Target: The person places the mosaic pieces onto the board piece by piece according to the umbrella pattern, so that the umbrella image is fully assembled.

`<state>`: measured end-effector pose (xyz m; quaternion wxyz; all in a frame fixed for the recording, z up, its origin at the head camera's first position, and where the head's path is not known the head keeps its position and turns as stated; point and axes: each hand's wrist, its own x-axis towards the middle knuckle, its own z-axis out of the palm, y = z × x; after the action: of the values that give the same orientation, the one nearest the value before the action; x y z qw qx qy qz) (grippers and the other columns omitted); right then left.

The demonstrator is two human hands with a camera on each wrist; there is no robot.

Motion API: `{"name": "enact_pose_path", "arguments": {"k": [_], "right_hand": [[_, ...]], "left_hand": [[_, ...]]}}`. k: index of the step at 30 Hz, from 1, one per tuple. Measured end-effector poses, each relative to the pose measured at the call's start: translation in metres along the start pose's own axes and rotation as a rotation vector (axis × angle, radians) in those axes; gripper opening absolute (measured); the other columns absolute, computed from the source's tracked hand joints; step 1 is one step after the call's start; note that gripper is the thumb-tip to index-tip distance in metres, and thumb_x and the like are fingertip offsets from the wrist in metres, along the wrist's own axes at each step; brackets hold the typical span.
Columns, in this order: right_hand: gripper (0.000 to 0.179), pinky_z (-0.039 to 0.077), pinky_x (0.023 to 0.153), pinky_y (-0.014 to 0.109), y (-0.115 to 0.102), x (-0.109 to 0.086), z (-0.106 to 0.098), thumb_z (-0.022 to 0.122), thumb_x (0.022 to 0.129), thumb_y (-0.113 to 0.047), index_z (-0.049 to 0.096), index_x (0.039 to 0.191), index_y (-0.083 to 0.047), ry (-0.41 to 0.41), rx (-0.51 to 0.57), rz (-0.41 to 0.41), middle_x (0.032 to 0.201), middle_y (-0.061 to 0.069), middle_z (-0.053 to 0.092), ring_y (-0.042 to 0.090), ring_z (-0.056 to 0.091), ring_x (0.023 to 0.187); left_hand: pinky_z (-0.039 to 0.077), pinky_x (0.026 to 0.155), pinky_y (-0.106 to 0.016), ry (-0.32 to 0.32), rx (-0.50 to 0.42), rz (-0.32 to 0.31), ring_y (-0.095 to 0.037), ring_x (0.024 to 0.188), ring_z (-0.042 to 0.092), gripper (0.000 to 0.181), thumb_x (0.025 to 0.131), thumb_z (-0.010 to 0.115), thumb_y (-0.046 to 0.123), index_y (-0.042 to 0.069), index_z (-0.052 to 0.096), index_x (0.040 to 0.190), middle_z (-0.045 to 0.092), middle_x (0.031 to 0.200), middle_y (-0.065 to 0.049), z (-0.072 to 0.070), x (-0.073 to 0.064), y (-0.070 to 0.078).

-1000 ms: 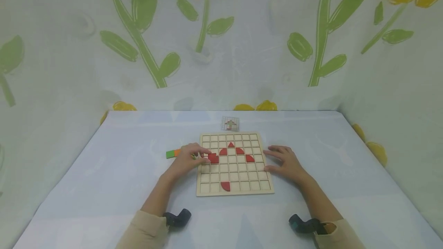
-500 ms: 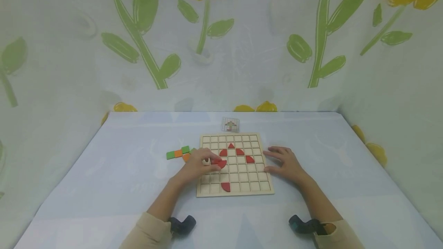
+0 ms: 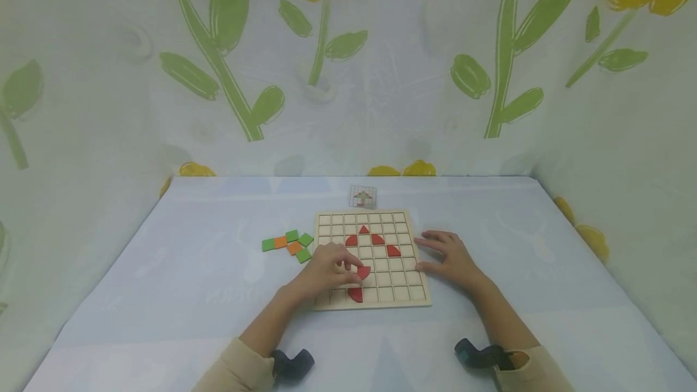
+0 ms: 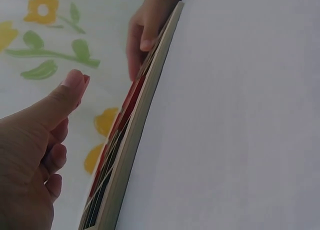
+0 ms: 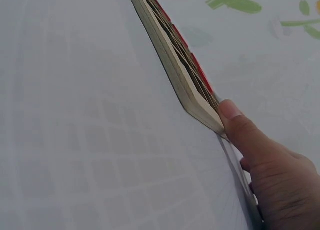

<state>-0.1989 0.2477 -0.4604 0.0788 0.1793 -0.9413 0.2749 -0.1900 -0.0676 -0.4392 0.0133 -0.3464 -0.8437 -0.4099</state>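
Note:
My left hand [image 3: 327, 268] pinches a red quarter-circle tile [image 3: 364, 272] between thumb and fingertips, over the lower middle of a wooden grid board [image 3: 400, 283]. In the left wrist view only a red sliver of that tile [image 4: 86, 83] shows behind the thumb. Several red tiles sit in the board's cells: a triangle [image 3: 363, 230] near the top, quarter circles [image 3: 393, 251] below it, and another quarter circle [image 3: 356, 295] in the bottom row. The left hand covers part of the board's left side. My right hand [image 3: 449, 259] rests with relaxed fingers at the board's right edge, thumb [image 5: 230, 110] on its rim.
Several green and orange tiles, among them a green square [image 3: 268, 245] and an orange square [image 3: 280, 242], lie left of the board. Behind the board is a small clear card [image 3: 362, 196] with a printed pattern. A flower-print curtain [image 3: 381, 77] surrounds the white table [image 3: 179, 259].
My left hand has moved right and toward the near side across the board, carrying the red quarter-circle tile from the left columns to the lower middle. The right hand has stayed put.

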Motion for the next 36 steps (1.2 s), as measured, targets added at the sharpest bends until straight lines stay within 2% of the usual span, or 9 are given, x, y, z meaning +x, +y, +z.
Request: {"name": "enact_pose_path", "arguments": {"k": [2, 9, 15, 24, 36], "right_hand": [[0.059, 0.031, 0.100, 0.058, 0.000, 0.000, 0.000, 0.078, 0.073, -0.038, 0.063, 0.124, -0.013, -0.002, 0.000, 0.002, 0.133, 0.014, 0.052, 0.036, 0.039, 0.124], [0.059, 0.031, 0.100, 0.058, 0.002, 0.000, 0.000, 0.078, 0.074, -0.038, 0.062, 0.125, -0.014, -0.005, -0.002, -0.001, 0.133, 0.013, 0.052, 0.035, 0.039, 0.124], [0.058, 0.030, 0.100, 0.058, 0.004, 0.000, 0.001, 0.078, 0.074, -0.038, 0.063, 0.125, -0.014, 0.001, 0.011, -0.004, 0.133, 0.013, 0.051, 0.035, 0.038, 0.124], [0.059, 0.031, 0.100, 0.057, 0.004, 0.000, 0.003, 0.077, 0.074, -0.041, 0.062, 0.125, -0.015, -0.012, 0.011, 0.026, 0.135, 0.011, 0.051, 0.033, 0.037, 0.126], [0.059, 0.031, 0.100, 0.057, 0.003, 0.000, 0.001, 0.077, 0.075, -0.041, 0.062, 0.125, -0.015, -0.020, -0.002, 0.036, 0.134, 0.012, 0.051, 0.034, 0.037, 0.126]], "left_hand": [[0.040, 0.068, -0.022, -0.012, 0.007, 0.026, -0.005, 0.073, 0.049, 0.022, 0.076, 0.079, 0.026, 0.019, 0.073, 0.095, 0.060, 0.076, 0.013, 0.003, 0.000, 0.001], [0.037, 0.070, -0.024, -0.073, 0.016, -0.057, -0.005, 0.078, 0.045, 0.017, 0.078, 0.076, 0.028, 0.024, 0.073, 0.095, 0.059, 0.080, 0.019, 0.011, -0.003, 0.007], [0.037, 0.075, -0.026, -0.096, 0.047, -0.037, -0.001, 0.078, 0.048, 0.021, 0.077, 0.078, 0.030, 0.023, 0.073, 0.095, 0.059, 0.081, 0.019, 0.015, -0.004, 0.011], [0.034, 0.075, -0.026, -0.072, 0.174, 0.029, 0.000, 0.075, 0.043, 0.023, 0.073, 0.080, 0.037, 0.023, 0.072, 0.090, 0.050, 0.072, 0.019, 0.020, -0.008, 0.011], [0.034, 0.074, -0.024, -0.081, 0.213, -0.017, -0.001, 0.076, 0.042, 0.022, 0.073, 0.080, 0.037, 0.023, 0.071, 0.089, 0.049, 0.073, 0.018, 0.021, -0.010, 0.015]]}}
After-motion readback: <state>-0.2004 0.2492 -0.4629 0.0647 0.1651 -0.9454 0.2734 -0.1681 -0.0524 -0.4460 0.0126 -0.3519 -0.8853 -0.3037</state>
